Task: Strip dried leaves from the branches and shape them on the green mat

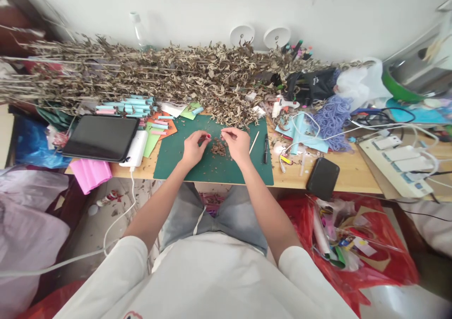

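Both my hands hover over a green cutting mat on a wooden desk. My left hand is closed in a pinch on a small red-tipped piece. My right hand is also pinched, gripping a thin stem that runs between the two hands. Between and just under them lies a small heap of dried brown leaf crumbs. A big bundle of dried leafy branches stretches across the back of the desk.
A dark tablet and white power bank lie left of the mat. A wooden stick, black pen, glue gun, black phone and power strip lie to the right. Red bags sit below the desk.
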`<state>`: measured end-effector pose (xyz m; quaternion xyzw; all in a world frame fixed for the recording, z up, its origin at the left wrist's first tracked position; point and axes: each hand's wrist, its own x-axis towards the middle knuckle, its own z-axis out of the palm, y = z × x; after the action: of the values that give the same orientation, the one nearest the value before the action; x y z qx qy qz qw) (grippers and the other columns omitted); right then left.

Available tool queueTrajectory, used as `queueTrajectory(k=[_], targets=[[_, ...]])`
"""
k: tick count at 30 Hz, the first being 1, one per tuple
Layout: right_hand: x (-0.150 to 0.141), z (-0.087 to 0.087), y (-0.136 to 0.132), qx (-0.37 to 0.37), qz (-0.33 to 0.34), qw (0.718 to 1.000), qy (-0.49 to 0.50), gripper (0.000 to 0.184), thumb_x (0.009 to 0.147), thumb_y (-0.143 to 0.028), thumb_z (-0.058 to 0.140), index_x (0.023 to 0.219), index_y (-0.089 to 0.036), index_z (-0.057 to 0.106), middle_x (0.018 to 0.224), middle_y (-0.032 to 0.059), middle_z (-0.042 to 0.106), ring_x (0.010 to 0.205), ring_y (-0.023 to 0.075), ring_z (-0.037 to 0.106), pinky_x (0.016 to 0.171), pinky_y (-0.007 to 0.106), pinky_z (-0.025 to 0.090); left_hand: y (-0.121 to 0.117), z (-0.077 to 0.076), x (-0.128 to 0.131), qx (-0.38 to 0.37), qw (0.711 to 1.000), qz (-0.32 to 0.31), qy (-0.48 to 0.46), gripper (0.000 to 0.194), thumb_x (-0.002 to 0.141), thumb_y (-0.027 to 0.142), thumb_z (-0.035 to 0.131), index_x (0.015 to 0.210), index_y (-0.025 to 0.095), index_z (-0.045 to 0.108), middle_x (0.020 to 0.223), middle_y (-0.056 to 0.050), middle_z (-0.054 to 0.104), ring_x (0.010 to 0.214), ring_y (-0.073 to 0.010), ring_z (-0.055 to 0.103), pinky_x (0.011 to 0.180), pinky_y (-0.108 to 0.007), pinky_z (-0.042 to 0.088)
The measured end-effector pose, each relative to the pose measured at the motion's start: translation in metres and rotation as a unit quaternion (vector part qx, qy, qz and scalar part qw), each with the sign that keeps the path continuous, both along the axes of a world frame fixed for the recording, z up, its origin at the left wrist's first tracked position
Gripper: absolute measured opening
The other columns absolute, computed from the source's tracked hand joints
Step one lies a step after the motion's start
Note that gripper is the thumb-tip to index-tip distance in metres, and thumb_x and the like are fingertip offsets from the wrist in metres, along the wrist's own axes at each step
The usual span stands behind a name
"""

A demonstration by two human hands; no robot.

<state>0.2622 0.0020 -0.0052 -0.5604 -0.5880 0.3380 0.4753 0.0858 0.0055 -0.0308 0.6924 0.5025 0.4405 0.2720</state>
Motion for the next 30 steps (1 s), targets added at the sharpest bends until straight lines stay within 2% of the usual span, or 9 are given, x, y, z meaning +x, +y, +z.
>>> queueTrajectory(k=[2, 5, 9, 16, 19, 23, 27, 30], targets=[[-0.007, 0.005, -0.003, 0.003, 0.009, 0.998, 0.059, 0.025, 0.086, -0.034, 0.056, 0.096, -0.017, 0.071, 0.088, 0.0061, 0.076, 0.078, 0.0188, 0.071, 0.078, 0.033, 0.058, 0.0, -0.002, 0.0, 0.002, 1.0, -0.01, 0.006, 0.015, 0.09, 0.033, 0.059, 0.097, 0.021, 0.065, 0.098, -0.007, 0.067, 0.088, -0.0184, 0.064, 0.083, -0.033, 0.055], [-0.017, 0.012, -0.007, 0.011, 0.006, 0.997, 0.076, 0.024, 0.086, -0.035, 0.057, 0.095, -0.017, 0.071, 0.091, 0.007, 0.075, 0.081, 0.0193, 0.071, 0.081, 0.034, 0.058, 0.001, -0.005, 0.0, 0.012, 0.999, -0.033, 0.016, 0.016, 0.091, 0.033, 0.058, 0.099, 0.022, 0.066, 0.099, -0.007, 0.067, 0.091, -0.0195, 0.063, 0.087, -0.035, 0.053], [-0.026, 0.013, -0.01, 0.041, -0.013, 0.999, 0.009, 0.021, 0.087, -0.032, 0.056, 0.094, -0.019, 0.071, 0.095, 0.007, 0.074, 0.084, 0.0188, 0.069, 0.082, 0.033, 0.057, 0.001, -0.007, 0.0, 0.028, 0.999, -0.04, 0.022, 0.018, 0.093, 0.034, 0.055, 0.102, 0.022, 0.065, 0.1, -0.007, 0.066, 0.092, -0.0201, 0.062, 0.087, -0.035, 0.052], [-0.028, -0.001, -0.012, 0.096, 0.003, 0.985, -0.143, 0.022, 0.094, -0.034, 0.051, 0.097, -0.022, 0.069, 0.101, 0.0079, 0.07, 0.095, 0.0206, 0.065, 0.089, 0.035, 0.053, -0.001, -0.007, 0.001, 0.02, 0.998, -0.039, 0.037, 0.019, 0.093, 0.03, 0.053, 0.106, 0.022, 0.064, 0.103, -0.008, 0.065, 0.092, -0.0204, 0.061, 0.086, -0.034, 0.051], [-0.027, -0.005, -0.014, 0.124, 0.016, 0.977, -0.176, 0.027, 0.098, -0.036, 0.047, 0.095, -0.022, 0.07, 0.105, 0.0095, 0.066, 0.101, 0.0207, 0.063, 0.093, 0.035, 0.052, -0.001, -0.005, 0.001, 0.018, 0.998, -0.042, 0.042, 0.023, 0.092, 0.03, 0.053, 0.11, 0.021, 0.064, 0.108, -0.009, 0.065, 0.096, -0.0213, 0.061, 0.088, -0.035, 0.05], [-0.025, -0.008, -0.018, 0.154, 0.035, 0.968, -0.197, 0.025, 0.095, -0.037, 0.053, 0.106, -0.022, 0.069, 0.109, 0.0103, 0.064, 0.105, 0.0214, 0.061, 0.097, 0.034, 0.05, -0.001, -0.005, -0.001, 0.017, 0.997, -0.053, 0.046, 0.024, 0.091, 0.028, 0.053, 0.111, 0.021, 0.066, 0.108, -0.009, 0.066, 0.099, -0.0228, 0.061, 0.09, -0.036, 0.049], [-0.025, -0.007, -0.019, 0.135, 0.035, 0.972, -0.192, 0.027, 0.098, -0.03, 0.045, 0.112, -0.022, 0.067, 0.106, 0.0089, 0.067, 0.1, 0.0199, 0.063, 0.094, 0.034, 0.051, -0.001, -0.005, -0.002, 0.023, 0.998, -0.046, 0.022, 0.02, 0.092, 0.032, 0.054, 0.102, 0.021, 0.068, 0.105, -0.009, 0.067, 0.099, -0.0224, 0.062, 0.09, -0.036, 0.05], [-0.025, -0.005, -0.015, 0.102, 0.038, 0.972, -0.206, 0.026, 0.097, -0.031, 0.047, 0.116, -0.024, 0.064, 0.104, 0.0072, 0.069, 0.098, 0.0212, 0.063, 0.094, 0.036, 0.051, 0.0, -0.005, -0.002, 0.022, 0.998, -0.051, -0.002, 0.02, 0.093, 0.034, 0.055, 0.101, 0.022, 0.068, 0.106, -0.009, 0.068, 0.1, -0.022, 0.062, 0.09, -0.036, 0.051]])
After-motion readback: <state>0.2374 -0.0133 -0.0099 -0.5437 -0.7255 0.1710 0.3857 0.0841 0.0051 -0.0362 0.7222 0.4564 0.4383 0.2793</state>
